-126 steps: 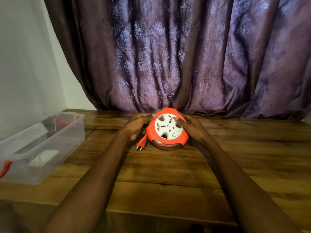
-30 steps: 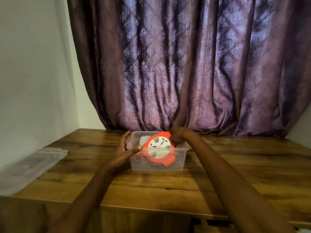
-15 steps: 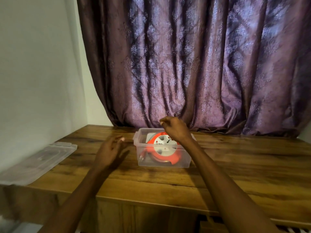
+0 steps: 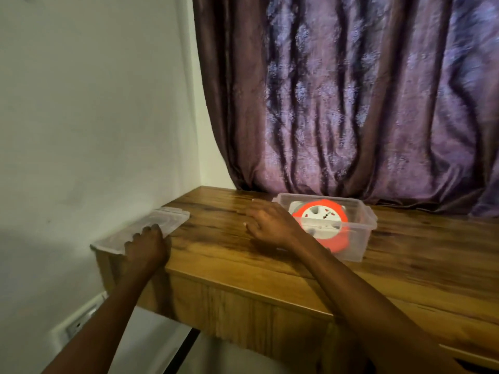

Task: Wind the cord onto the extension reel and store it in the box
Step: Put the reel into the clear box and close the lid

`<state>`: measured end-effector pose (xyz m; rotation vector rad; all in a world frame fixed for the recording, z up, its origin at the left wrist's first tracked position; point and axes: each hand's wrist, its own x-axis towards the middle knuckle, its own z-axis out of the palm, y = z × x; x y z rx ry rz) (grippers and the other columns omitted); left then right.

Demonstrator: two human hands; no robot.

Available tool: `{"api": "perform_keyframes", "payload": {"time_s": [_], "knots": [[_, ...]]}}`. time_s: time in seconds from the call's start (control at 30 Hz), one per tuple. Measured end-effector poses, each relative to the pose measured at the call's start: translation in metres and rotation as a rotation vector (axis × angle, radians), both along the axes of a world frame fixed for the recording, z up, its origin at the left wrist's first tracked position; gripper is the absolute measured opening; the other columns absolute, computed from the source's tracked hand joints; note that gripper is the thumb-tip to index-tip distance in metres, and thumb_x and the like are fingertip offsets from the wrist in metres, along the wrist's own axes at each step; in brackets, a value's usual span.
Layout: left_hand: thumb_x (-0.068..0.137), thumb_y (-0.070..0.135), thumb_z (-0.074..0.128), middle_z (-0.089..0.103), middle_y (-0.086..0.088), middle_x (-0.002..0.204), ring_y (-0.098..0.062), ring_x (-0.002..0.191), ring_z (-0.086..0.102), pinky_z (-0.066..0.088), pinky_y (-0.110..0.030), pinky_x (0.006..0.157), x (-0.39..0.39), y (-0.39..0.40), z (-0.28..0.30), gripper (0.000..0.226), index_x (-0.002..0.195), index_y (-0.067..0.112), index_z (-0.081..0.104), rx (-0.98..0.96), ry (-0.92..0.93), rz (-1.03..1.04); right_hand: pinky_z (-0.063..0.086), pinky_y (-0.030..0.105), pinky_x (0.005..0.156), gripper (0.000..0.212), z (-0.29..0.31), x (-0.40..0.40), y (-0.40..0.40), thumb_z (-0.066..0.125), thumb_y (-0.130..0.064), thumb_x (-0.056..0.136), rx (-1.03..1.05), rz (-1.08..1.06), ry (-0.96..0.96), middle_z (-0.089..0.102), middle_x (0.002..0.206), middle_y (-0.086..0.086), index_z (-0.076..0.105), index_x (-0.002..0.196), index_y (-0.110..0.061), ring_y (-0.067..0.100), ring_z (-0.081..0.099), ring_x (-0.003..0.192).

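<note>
Both hands have let go of the orange extension reel [image 4: 321,225], which now sits inside the clear box [image 4: 361,240], and the left hand [image 4: 145,245] has gone over to the clear lid [image 4: 162,218] far left of the box and rests its fingers on it, while the right hand [image 4: 270,224] hangs open and empty just left of the box. So I think the reel is stored and only the lid is left to put on. I count one reel, one box, one lid and two hands, all on one wooden tabletop [image 4: 405,265]

The left hand [image 4: 147,245] reaches out with fingers [image 4: 151,229] curled downward, while the right hand [image 4: 271,224] hovers flat with fingers spread.
</note>
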<state>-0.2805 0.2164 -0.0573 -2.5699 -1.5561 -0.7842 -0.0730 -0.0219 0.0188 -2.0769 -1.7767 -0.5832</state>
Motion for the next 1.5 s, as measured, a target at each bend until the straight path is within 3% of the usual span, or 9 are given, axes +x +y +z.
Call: {"api": "perform_keyframes", "payload": {"time_s": [0.27, 0.4, 0.6, 0.87, 0.97, 1.07, 1.17, 1.3, 1.5], "knots": [[0.093, 0.036, 0.057, 0.064, -0.012, 0.106, -0.033, 0.086, 0.066, 0.052, -0.045, 0.073, -0.003, -0.017, 0.011, 0.036, 0.117, 0.010, 0.051, 0.143, -0.069, -0.140, 0.048, 0.041, 0.099, 0.044, 0.008, 0.014, 0.001, 0.044, -0.034, 0.089, 0.100, -0.050, 0.006, 0.069, 0.124, 0.007, 0.069, 0.121, -0.016, 0.028, 0.059, 0.122], [0.091, 0.016, 0.060, 0.066, -0.012, 0.094, -0.031, 0.070, 0.063, 0.041, -0.031, 0.055, 0.018, -0.035, 0.037, 0.011, 0.099, 0.013, 0.053, 0.351, -0.118, -0.350, 0.046, 0.040, 0.100, 0.050, 0.026, 0.043, -0.014, 0.047, -0.025, 0.090, 0.216, -0.145, 0.076, 0.061, 0.138, 0.006, 0.057, 0.139, -0.019, 0.029, 0.059, 0.123], [0.097, 0.024, 0.056, 0.068, -0.002, 0.115, -0.022, 0.098, 0.066, 0.051, -0.032, 0.076, 0.066, -0.081, 0.079, 0.026, 0.122, 0.018, 0.056, 0.476, -0.213, -0.736, 0.041, 0.043, 0.106, 0.079, 0.044, 0.081, -0.052, 0.060, -0.029, 0.092, 0.189, -0.281, 0.074, 0.023, 0.165, -0.008, 0.017, 0.159, -0.034, 0.016, 0.034, 0.146], [0.097, 0.025, 0.054, 0.065, -0.005, 0.123, -0.021, 0.112, 0.061, 0.049, -0.036, 0.093, 0.119, -0.129, 0.096, 0.021, 0.113, 0.014, 0.061, 0.618, -0.316, -1.122, 0.059, 0.039, 0.080, 0.064, 0.044, 0.124, -0.130, 0.041, -0.025, 0.076, 0.472, -0.192, 0.002, 0.042, 0.156, -0.009, 0.061, 0.136, -0.027, 0.020, 0.064, 0.119], [0.090, 0.045, 0.060, 0.059, -0.006, 0.129, -0.020, 0.126, 0.052, 0.041, -0.035, 0.106, 0.132, -0.136, 0.105, 0.044, 0.121, 0.015, 0.055, 0.438, -0.534, -1.147, 0.055, 0.030, 0.089, 0.051, 0.043, 0.138, -0.149, 0.054, -0.031, 0.082, 0.507, -0.151, 0.132, 0.045, 0.154, -0.011, 0.064, 0.131, -0.027, 0.009, 0.059, 0.124], [0.077, 0.051, 0.075, 0.048, 0.002, 0.144, -0.015, 0.137, 0.043, 0.041, -0.040, 0.112, 0.141, -0.137, 0.105, 0.071, 0.136, 0.032, 0.040, 0.020, -0.749, -1.152, 0.043, 0.013, 0.102, 0.048, 0.039, 0.151, -0.162, 0.076, -0.007, 0.080, 0.514, -0.082, 0.216, 0.050, 0.149, -0.001, 0.067, 0.125, -0.022, 0.000, 0.051, 0.128], [0.067, 0.062, 0.078, 0.043, 0.007, 0.151, -0.009, 0.139, 0.042, 0.041, -0.047, 0.111, 0.151, -0.131, 0.102, 0.096, 0.146, 0.036, 0.029, -0.215, -0.837, -1.186, 0.044, 0.021, 0.106, 0.052, 0.040, 0.150, -0.173, 0.082, -0.010, 0.074, 0.528, -0.049, 0.338, 0.056, 0.143, 0.006, 0.064, 0.117, -0.034, 0.010, 0.054, 0.129], [0.080, 0.063, 0.066, 0.047, 0.007, 0.146, -0.006, 0.137, 0.044, 0.041, -0.039, 0.113, 0.161, -0.142, 0.097, 0.079, 0.143, 0.032, 0.032, -0.303, -0.985, -1.225, 0.056, 0.042, 0.089, 0.022, 0.036, 0.150, -0.169, 0.067, -0.033, 0.089, 0.640, -0.170, 0.379, 0.072, 0.114, -0.004, 0.064, 0.110, -0.026, 0.016, 0.069, 0.103], [0.103, 0.040, 0.041, 0.052, 0.004, 0.145, -0.006, 0.131, 0.049, 0.043, -0.023, 0.105, 0.177, -0.161, 0.110, 0.044, 0.145, 0.025, 0.047, -0.269, -1.170, -1.005, 0.049, 0.034, 0.062, 0.042, 0.044, 0.133, -0.154, 0.065, -0.055, 0.088, 0.906, -0.318, 0.529, 0.063, 0.074, -0.014, 0.054, 0.117, -0.028, 0.005, 0.061, 0.069]]}}
